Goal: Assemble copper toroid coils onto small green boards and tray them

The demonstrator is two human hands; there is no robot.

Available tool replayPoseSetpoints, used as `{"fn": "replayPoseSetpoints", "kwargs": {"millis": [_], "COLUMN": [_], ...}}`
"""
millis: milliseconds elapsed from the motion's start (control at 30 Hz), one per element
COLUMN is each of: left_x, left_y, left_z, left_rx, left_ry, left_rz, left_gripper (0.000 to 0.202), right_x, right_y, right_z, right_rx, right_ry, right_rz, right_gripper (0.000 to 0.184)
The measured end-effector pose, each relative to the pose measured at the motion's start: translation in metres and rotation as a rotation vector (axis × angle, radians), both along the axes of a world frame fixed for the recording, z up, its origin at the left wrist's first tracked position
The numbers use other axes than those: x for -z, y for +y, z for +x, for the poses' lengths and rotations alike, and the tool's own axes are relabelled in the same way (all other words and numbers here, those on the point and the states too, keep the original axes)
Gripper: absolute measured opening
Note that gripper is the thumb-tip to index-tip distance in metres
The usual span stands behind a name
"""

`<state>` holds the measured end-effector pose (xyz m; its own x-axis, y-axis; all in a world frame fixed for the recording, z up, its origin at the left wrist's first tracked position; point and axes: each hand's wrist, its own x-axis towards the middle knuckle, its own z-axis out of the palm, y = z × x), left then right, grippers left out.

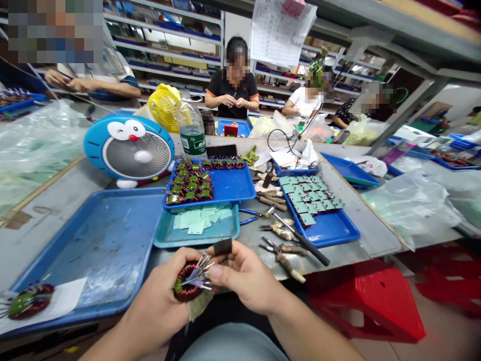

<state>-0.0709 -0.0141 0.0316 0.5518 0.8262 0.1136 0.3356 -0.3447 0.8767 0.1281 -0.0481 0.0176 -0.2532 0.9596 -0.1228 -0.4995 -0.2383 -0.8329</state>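
My left hand (161, 291) is closed around a toroidal coil (188, 283) wound with copper-coloured wire, with a green part at its side. Several wire leads (203, 273) with pale tips stick out of the coil toward the right. The thumb and fingers of my right hand (248, 278) pinch together at these leads. A dark brown band or block (223, 246) shows at the right fingertips; I cannot tell what it is. Below the coil, a piece of greenish cloth (200, 306) shows by my left hand.
A blue tray (233, 183) holds several coils, above a teal tray (160, 235) of pale green plates. Right of it lie a hammer (300, 238), pliers (280, 255) and a tray (338, 230) of plate-covered coils. At left are a large tray (101, 225), another coil (32, 301) and a fan (130, 148).
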Motion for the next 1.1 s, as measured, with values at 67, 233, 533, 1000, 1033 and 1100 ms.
{"fn": "replayPoseSetpoints", "kwargs": {"millis": [67,233,533,1000,1033,1100], "left_x": [0.004,0.014,0.017,0.007,0.007,0.007], "left_y": [-0.004,-0.009,-0.009,-0.002,-0.002,-0.001], "left_z": [-0.002,-0.007,-0.001,0.004,0.005,0.006], "left_rx": [0.019,0.013,-0.136,-0.088,-0.103,-0.129], "left_ry": [-0.018,-0.048,-0.525,-1.224,-1.233,-1.248], "left_rz": [-0.027,-0.122,-0.615,-1.177,-1.186,-1.194], "left_gripper": [0.036,0.035,0.046,0.075,0.075,0.075], "right_x": [0.000,0.008,0.019,0.050,0.050,0.050], "right_y": [0.000,-0.003,0.000,-0.017,-0.017,-0.018], "right_z": [0.001,-0.007,-0.008,-0.006,-0.005,-0.004], "right_rx": [-0.021,0.035,0.108,0.109,0.104,0.104], "right_ry": [0.026,0.029,-0.130,-0.301,-0.309,-0.310], "right_rz": [-0.011,-0.041,-0.013,-0.012,-0.013,-0.016], "right_gripper": [0.051,0.050,0.061,0.047,0.047,0.048]}}
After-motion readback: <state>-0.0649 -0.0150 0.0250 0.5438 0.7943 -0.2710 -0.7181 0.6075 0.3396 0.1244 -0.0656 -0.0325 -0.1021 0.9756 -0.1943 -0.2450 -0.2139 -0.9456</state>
